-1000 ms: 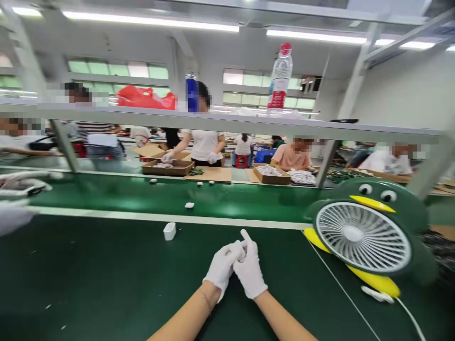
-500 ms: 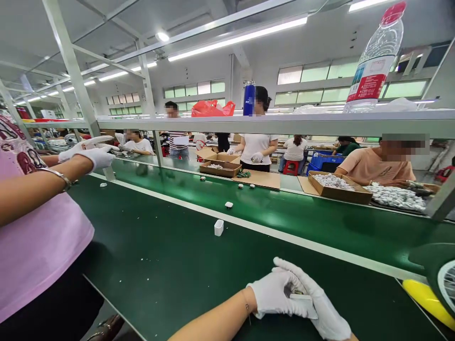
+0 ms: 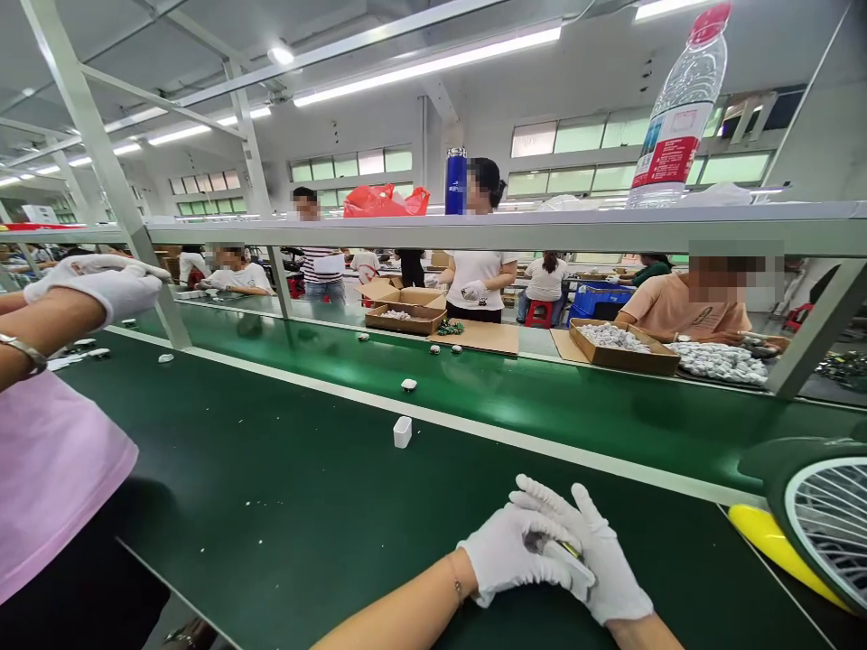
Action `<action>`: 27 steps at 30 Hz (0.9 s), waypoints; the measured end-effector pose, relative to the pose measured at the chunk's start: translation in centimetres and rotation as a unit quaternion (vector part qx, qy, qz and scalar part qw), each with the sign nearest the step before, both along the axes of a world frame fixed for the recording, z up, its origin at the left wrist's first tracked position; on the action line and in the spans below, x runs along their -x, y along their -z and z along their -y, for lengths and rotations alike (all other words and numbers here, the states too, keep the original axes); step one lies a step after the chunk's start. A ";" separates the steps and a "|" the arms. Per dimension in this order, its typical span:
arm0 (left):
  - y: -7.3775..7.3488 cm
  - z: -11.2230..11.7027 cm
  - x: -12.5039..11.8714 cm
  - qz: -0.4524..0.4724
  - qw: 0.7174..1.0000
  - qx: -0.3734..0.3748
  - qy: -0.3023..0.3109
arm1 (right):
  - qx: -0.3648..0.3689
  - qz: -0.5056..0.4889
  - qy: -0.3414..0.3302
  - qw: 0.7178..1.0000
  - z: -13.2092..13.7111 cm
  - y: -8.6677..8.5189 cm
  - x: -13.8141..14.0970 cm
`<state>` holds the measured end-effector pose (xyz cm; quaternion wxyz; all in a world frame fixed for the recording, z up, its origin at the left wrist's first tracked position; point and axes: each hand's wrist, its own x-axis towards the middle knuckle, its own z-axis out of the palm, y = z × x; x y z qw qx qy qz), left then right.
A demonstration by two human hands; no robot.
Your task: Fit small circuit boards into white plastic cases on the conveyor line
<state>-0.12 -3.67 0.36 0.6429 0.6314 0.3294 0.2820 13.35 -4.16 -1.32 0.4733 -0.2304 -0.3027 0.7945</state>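
Both my hands wear white gloves and rest together on the green table mat at the lower right. My left hand (image 3: 505,558) and my right hand (image 3: 602,564) press around a small white-and-dark part (image 3: 556,547), which is mostly hidden between the fingers. A small white open case (image 3: 402,431) stands on the mat ahead of my hands, apart from them.
A co-worker in a pink top (image 3: 54,451) sits at my left, gloved hands (image 3: 101,282) raised. The green conveyor (image 3: 515,397) carries small parts (image 3: 408,385). A green fan (image 3: 823,519) stands at right. Cardboard trays (image 3: 623,348), other workers and an overhead shelf (image 3: 542,230) with a bottle (image 3: 677,117) lie beyond.
The view swung left, bringing the co-worker in and pushing the fan to the right edge. My hands stay joined on the small part, fingers shifting slightly.
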 end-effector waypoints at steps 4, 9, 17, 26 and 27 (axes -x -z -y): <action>0.4 0.2 -0.3 0.009 1.000 0.024 -0.006 | -0.005 0.024 0.025 0.999 0.2 0.3 0.0; 0.8 0.7 -1.0 0.041 0.998 -0.008 -0.053 | -0.009 0.059 0.053 0.997 0.4 0.3 0.1; 0.4 2.5 -1.7 0.001 0.994 -0.046 -0.103 | 0.000 0.144 0.241 0.960 0.0 1.9 -0.5; 1.5 0.1 -1.4 0.043 0.991 -0.015 -0.129 | -0.009 0.055 0.110 0.992 -1.2 0.3 -0.3; 1.6 0.0 -1.3 0.033 0.990 -0.031 -0.137 | -0.018 0.076 0.115 0.990 -1.1 0.2 -0.2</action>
